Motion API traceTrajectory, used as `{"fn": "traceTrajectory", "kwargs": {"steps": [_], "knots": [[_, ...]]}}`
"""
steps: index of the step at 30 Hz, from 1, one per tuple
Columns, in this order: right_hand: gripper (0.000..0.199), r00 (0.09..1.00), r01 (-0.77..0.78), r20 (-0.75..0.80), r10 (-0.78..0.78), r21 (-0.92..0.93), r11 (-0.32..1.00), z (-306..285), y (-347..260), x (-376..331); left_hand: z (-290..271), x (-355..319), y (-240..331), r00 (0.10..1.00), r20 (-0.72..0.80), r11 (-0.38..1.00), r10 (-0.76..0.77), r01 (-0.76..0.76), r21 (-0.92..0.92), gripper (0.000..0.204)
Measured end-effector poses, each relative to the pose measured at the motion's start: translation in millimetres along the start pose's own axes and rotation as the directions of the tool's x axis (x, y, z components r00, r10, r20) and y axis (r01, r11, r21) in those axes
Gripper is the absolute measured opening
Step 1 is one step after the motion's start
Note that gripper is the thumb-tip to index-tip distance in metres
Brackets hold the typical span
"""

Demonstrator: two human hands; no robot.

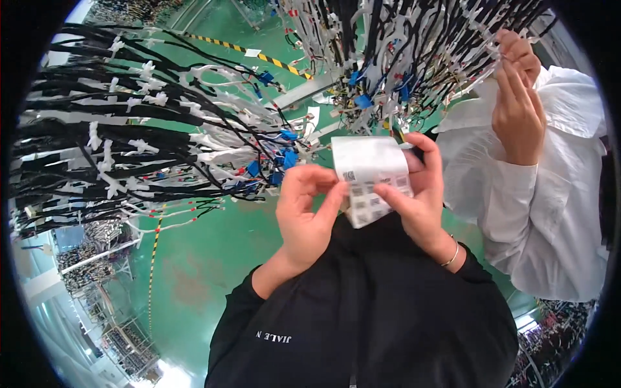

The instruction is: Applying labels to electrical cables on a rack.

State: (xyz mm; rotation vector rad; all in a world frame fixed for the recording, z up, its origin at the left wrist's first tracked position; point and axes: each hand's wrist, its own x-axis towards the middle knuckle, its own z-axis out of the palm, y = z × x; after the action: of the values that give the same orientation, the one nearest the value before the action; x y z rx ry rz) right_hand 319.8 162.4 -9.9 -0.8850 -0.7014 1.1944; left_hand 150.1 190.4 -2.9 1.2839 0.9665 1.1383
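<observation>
In front of my chest I hold a curled white sheet of labels (371, 157), its lower part printed with rows of small dark square codes. My right hand (424, 200) grips the sheet at its right side, thumb on the printed face and fingers behind. At the left edge, my left hand (309, 210) has thumb and forefinger pinched together by the sheet's corner. Whether a label is between those fingertips is too small to tell. Hanging wire harnesses (362, 71) with blue connectors lie just beyond the sheet.
Another bundle of black and white wiring (129, 123) stretches across the left. A co-worker in a white shirt (517, 213) stands close at the right, with raised hands (519, 110) at the wires. Yellow-black tape (278, 63) marks the green floor (194, 278).
</observation>
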Motion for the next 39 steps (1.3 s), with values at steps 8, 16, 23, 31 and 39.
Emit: {"fn": "traceTrajectory", "kwargs": {"steps": [8,16,23,31,39], "knots": [[0.065,0.988,-0.155,-0.036,0.152,-0.114,0.981,-2.5,-4.6,3.7,12.6,24.9,10.4,0.939,0.165,0.816,0.301,-0.343,0.465,0.02],[0.065,0.957,0.241,-0.019,-0.29,-0.505,0.829,-0.9,7.4,2.7,15.9,33.3,9.0,0.79,0.354,0.484,0.501,-0.594,0.642,0.026],[0.059,0.849,0.436,0.124,-0.514,-0.715,0.547,-3.2,11.8,3.4,20.6,35.0,9.2,0.81,0.354,0.482,0.467,-0.569,0.666,0.024],[0.059,0.82,0.461,0.158,-0.55,-0.753,0.47,-0.4,9.8,5.6,20.3,38.5,13.2,0.934,0.222,0.738,0.279,-0.357,0.573,0.02],[0.058,0.855,0.406,0.114,-0.506,-0.755,0.515,0.8,10.7,4.9,9.1,41.2,13.4,0.962,0.239,0.867,0.135,-0.232,0.441,0.017]]}}
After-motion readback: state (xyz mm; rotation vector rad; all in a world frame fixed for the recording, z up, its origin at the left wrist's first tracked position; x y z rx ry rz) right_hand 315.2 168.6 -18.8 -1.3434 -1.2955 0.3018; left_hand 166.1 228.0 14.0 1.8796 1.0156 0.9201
